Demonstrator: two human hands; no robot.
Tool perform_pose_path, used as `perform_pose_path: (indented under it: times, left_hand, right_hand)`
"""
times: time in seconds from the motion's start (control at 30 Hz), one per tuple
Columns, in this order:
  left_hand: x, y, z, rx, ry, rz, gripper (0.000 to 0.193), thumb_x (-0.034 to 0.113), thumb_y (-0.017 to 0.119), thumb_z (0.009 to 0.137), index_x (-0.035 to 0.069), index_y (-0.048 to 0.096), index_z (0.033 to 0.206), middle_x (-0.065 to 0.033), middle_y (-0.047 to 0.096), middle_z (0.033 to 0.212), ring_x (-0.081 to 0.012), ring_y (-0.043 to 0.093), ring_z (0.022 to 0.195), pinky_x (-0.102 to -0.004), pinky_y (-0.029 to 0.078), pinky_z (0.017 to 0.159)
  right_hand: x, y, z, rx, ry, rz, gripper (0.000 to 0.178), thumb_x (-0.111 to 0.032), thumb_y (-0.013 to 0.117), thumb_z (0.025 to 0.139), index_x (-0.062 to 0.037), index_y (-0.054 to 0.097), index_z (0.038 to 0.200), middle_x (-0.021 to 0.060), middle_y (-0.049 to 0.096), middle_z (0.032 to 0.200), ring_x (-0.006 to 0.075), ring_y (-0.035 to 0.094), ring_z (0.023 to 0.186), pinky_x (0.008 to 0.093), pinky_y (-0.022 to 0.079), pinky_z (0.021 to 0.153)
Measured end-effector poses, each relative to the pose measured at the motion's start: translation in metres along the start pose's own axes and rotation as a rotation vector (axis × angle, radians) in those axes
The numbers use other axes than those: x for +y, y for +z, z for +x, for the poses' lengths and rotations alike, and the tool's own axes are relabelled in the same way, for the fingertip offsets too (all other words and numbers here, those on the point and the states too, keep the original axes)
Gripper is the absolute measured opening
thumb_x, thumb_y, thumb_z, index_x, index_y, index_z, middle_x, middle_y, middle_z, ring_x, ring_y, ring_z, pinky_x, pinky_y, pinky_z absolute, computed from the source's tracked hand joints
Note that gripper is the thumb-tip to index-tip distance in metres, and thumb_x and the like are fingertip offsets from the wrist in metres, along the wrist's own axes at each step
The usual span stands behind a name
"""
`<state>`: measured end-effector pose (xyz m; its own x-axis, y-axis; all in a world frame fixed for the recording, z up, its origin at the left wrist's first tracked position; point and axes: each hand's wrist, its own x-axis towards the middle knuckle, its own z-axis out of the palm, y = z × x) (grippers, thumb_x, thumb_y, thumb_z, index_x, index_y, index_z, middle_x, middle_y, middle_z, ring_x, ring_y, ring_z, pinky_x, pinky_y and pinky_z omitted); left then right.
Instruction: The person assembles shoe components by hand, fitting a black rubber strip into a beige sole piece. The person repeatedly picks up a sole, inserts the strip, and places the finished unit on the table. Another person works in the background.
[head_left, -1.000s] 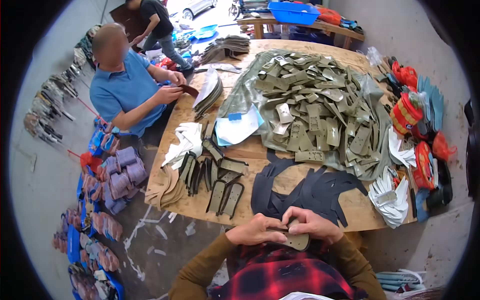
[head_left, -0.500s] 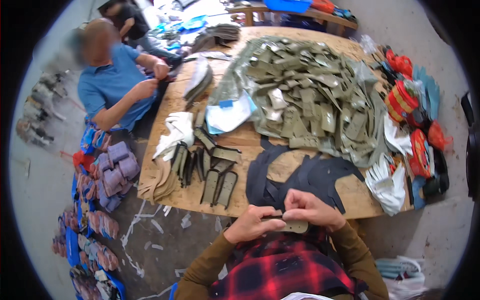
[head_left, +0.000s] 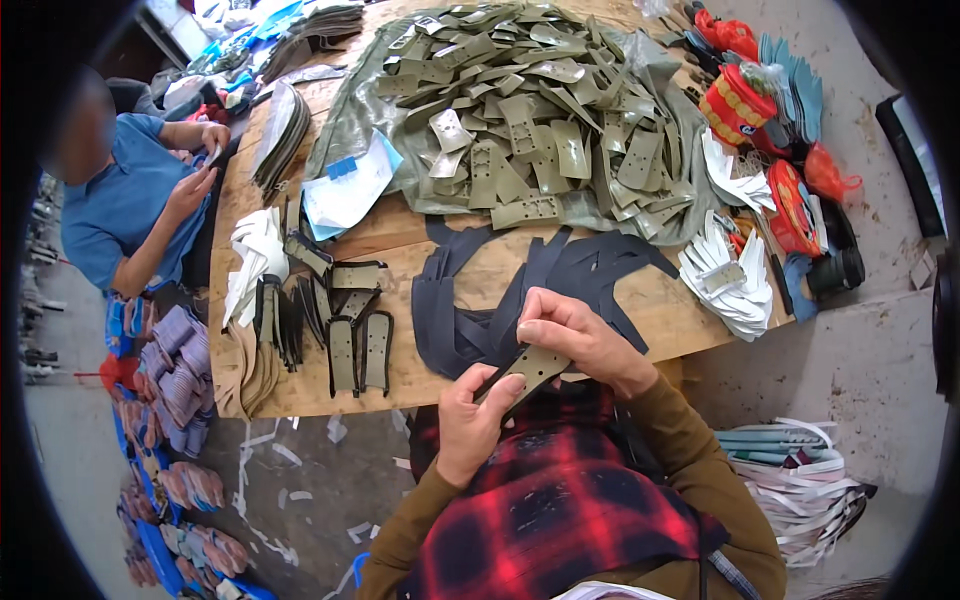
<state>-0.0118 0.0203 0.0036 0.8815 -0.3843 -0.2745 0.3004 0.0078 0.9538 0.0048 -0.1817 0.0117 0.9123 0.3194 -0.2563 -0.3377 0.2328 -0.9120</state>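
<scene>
My left hand (head_left: 470, 425) is closed around the lower end of an olive perforated piece (head_left: 542, 364), its thumb lying flat on the face. A narrow black strip runs along the piece's left edge. At its upper end my right hand (head_left: 592, 342) makes a pinch over that strip; the fingertips partly hide what lies between them. The piece is tilted, just past the table's front edge. Loose black strips (head_left: 436, 305) lie on the table beyond my hands. To their left are several olive pieces with black edging (head_left: 342, 355).
A large heap of olive pieces (head_left: 520, 125) covers the table's back. White strips (head_left: 255, 255) and tan strips (head_left: 262, 375) lie left; white gloves (head_left: 725, 280) and red rolls (head_left: 738, 105) right. Another person in a blue shirt (head_left: 140, 190) sits at the left. Bundles (head_left: 180, 365) stand below.
The view has shifted, so the table sits higher and further left. The olive piece has turned from level to slanting, and my right hand has moved to its upper end.
</scene>
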Motion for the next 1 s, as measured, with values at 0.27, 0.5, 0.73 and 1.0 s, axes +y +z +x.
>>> perform_pose_path:
  times: [0.27, 0.5, 0.73, 1.0]
  left_hand:
    - [-0.014, 0.028, 0.006, 0.196, 0.213, 0.015, 0.024, 0.028, 0.062, 0.098, 0.005, 0.059, 0.094, 0.0032, 0.056, 0.067, -0.0026, 0.049, 0.053, -0.0182, 0.038, 0.045]
    - [-0.026, 0.012, 0.014, 0.185, 0.200, -0.065, 0.031, 0.033, 0.057, 0.101, 0.002, 0.061, 0.097, 0.0029, 0.057, 0.073, -0.0022, 0.049, 0.060, -0.0208, 0.038, 0.048]
    - [-0.029, 0.011, 0.022, 0.087, -0.040, -0.337, 0.041, 0.046, 0.045, 0.103, 0.007, 0.057, 0.097, 0.0059, 0.042, 0.062, -0.0027, 0.040, 0.049, -0.0204, 0.032, 0.043]
    - [-0.036, -0.001, 0.019, -0.510, -0.388, -0.938, 0.082, 0.074, 0.017, 0.095, 0.003, 0.057, 0.104, 0.0017, 0.042, 0.063, -0.0095, 0.038, 0.050, -0.0217, 0.028, 0.048]
  right_hand:
    - [0.025, 0.018, 0.024, 0.388, -0.405, -0.212, 0.044, -0.039, 0.038, 0.106, -0.0030, 0.059, 0.091, 0.0017, 0.052, 0.086, 0.0089, 0.049, 0.072, 0.0234, 0.040, 0.067]
    - [0.063, 0.059, 0.028, 0.256, -0.426, 0.240, 0.056, -0.044, 0.038, 0.105, -0.0050, 0.026, 0.143, 0.0147, 0.059, 0.117, 0.0214, 0.060, 0.105, 0.0350, 0.048, 0.093]
    - [0.032, 0.030, 0.024, -0.053, -0.239, 0.606, 0.059, -0.043, 0.045, 0.103, -0.0030, 0.032, 0.145, 0.0165, 0.060, 0.116, 0.0264, 0.058, 0.114, 0.0374, 0.045, 0.100]
    - [0.052, 0.019, 0.036, 0.273, -0.206, 0.344, 0.020, -0.025, 0.063, 0.098, -0.0086, 0.053, 0.095, -0.0058, 0.054, 0.083, 0.0010, 0.048, 0.075, 0.0185, 0.041, 0.068]
